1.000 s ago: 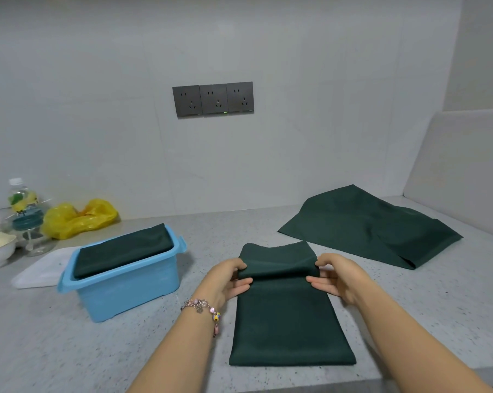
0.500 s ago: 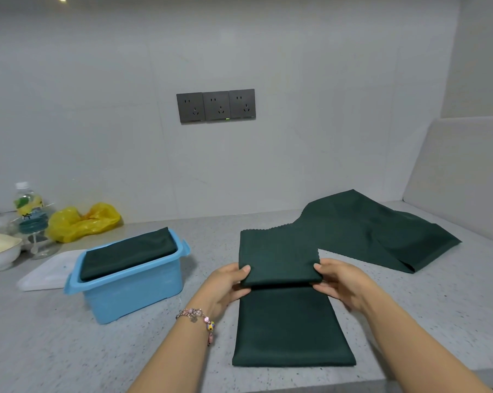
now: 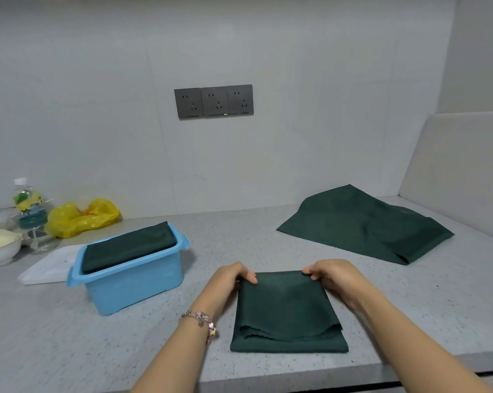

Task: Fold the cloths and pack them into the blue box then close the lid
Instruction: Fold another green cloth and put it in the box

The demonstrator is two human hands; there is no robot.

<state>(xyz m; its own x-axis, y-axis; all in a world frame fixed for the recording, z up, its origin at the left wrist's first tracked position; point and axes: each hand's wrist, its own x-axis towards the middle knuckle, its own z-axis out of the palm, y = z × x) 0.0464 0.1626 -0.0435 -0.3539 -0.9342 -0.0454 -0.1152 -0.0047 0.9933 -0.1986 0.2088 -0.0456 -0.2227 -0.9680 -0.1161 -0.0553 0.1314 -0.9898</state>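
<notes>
Both hands (image 3: 234,279) (image 3: 332,275) pinch folded cloth (image 3: 285,307) on speckled grey counter (image 3: 410,302), white wall (image 3: 98,109) behind.

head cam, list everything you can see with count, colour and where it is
cloths: 3, dark green; one folded in front, held at its far corners; one in the box; one unfolded far right
box: 1, blue, left of centre
lid: 1, white, flat behind the box
bag: 1, yellow, far left by the wall
bottle: 1, clear, yellow label, far left
bowl: 1, white, left edge
sockets: 3, dark grey, on the wall
counter: 1, speckled grey
bracelet: 1, beaded, left wrist
left hand: grips the folded cloth's far left corner
right hand: grips its far right corner
</notes>
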